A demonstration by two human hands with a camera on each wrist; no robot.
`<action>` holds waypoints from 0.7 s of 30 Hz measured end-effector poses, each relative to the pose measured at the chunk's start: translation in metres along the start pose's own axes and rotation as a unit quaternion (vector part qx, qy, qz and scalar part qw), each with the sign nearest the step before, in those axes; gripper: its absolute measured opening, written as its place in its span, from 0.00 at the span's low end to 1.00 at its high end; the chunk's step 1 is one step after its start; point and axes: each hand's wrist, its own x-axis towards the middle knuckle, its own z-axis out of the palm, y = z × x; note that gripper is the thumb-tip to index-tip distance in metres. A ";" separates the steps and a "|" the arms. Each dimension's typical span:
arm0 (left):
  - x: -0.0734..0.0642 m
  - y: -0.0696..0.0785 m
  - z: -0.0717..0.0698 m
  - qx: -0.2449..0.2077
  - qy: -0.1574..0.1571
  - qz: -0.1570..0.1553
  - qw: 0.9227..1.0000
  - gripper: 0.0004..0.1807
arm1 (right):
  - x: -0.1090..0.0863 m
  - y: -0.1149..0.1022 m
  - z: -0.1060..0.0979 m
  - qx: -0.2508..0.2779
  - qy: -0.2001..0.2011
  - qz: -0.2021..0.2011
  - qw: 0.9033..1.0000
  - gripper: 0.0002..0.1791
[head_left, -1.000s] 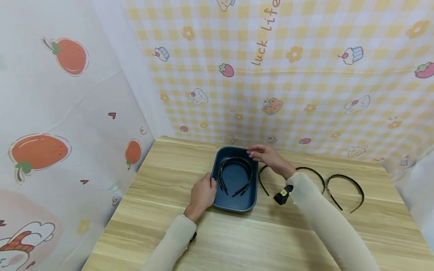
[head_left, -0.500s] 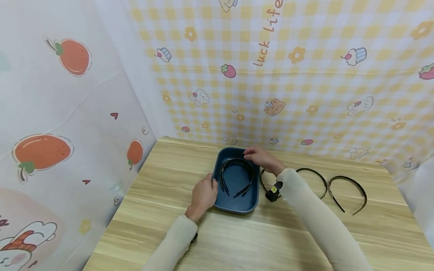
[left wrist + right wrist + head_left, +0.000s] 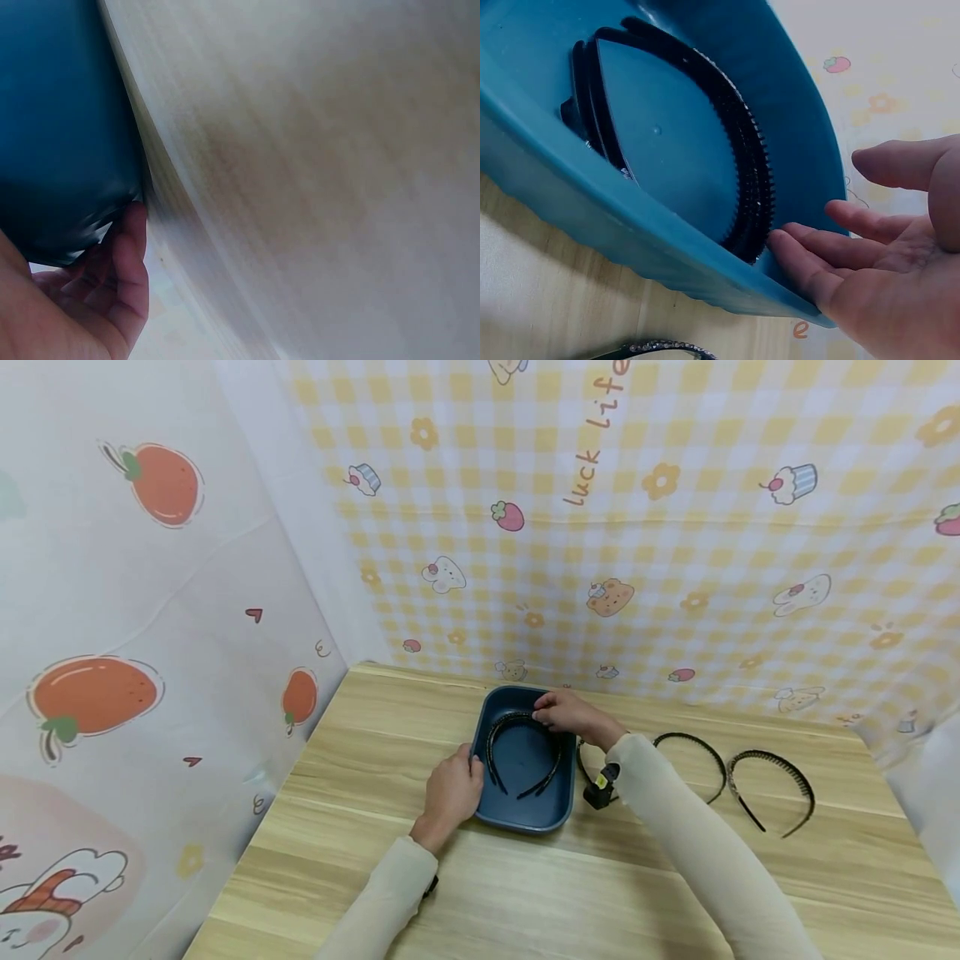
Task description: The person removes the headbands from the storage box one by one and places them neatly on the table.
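A blue bin (image 3: pixel 525 822) sits on a wood-grain counter (image 3: pixel 375 760), with a person's hands at either side of it. The left hand (image 3: pixel 452 785) grips the bin's left wall, fingers curled against the outside. The right hand (image 3: pixel 877 255) reaches over the bin's far right corner, holding nothing; its fingers are nearly straight, its thumb spread away, and its fingertips are at or just beside the black headbands (image 3: pixel 746 142) inside. Those toothed, partly glittering bands lie nested on the bin's floor, their ends toward its near side; their exact number is hard to tell. To the bin's right lie a partly hidden headband (image 3: pixel 582 766) just beside it, a middle headband (image 3: pixel 711 749) farther off, and a toothed headband (image 3: pixel 763 752) farthest away. Behind the bin hangs a yellow-checked cloth (image 3: pixel 555 552).
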 end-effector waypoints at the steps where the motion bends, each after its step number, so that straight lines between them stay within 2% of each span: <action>1: 0.000 0.000 0.000 -0.001 0.000 0.000 1.000 0.17 | 0.000 0.000 0.000 -0.008 0.001 0.000 1.000 0.24; 7: 0.000 -0.001 0.000 0.001 -0.001 0.003 1.000 0.17 | 0.000 -0.002 0.002 -0.075 0.014 -0.005 0.997 0.21; 14: 0.000 -0.002 0.001 0.003 0.004 0.001 1.000 0.16 | 0.002 -0.001 0.004 -0.071 -0.007 0.009 0.997 0.20; 21: 0.001 -0.002 0.001 0.000 -0.003 -0.001 1.000 0.17 | 0.004 0.001 0.007 -0.083 -0.010 0.010 0.996 0.19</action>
